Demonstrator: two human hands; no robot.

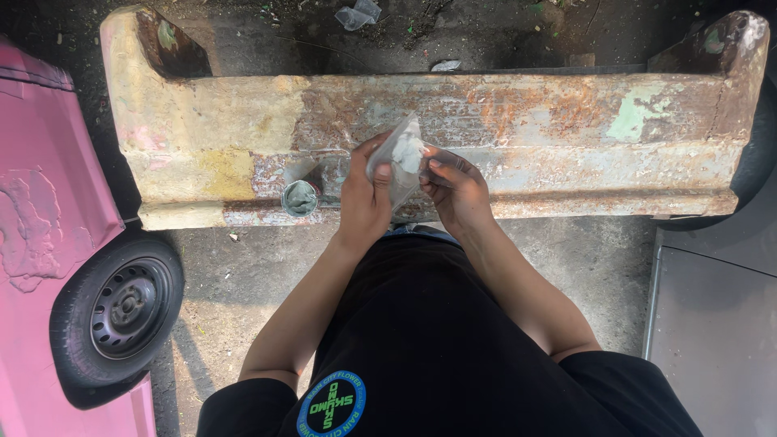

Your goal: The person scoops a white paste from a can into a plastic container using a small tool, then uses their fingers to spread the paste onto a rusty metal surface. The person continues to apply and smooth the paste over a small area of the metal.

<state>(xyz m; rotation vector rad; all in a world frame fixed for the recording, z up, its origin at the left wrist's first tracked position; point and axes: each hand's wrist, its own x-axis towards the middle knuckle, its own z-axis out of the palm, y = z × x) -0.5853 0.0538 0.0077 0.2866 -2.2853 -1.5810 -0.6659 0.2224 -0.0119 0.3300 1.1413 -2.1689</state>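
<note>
- A clear plastic bag point(398, 158) is showing pale grey-white filler inside.
- A metal beam point(518, 137) is wearing mottled rust-brown, cream-yellow and flaking mint green.
- A car body point(36, 202) is peeling in pink above a black tyre point(117, 311).
- A small tin point(300, 198) is holding grey-green paste.
</note>
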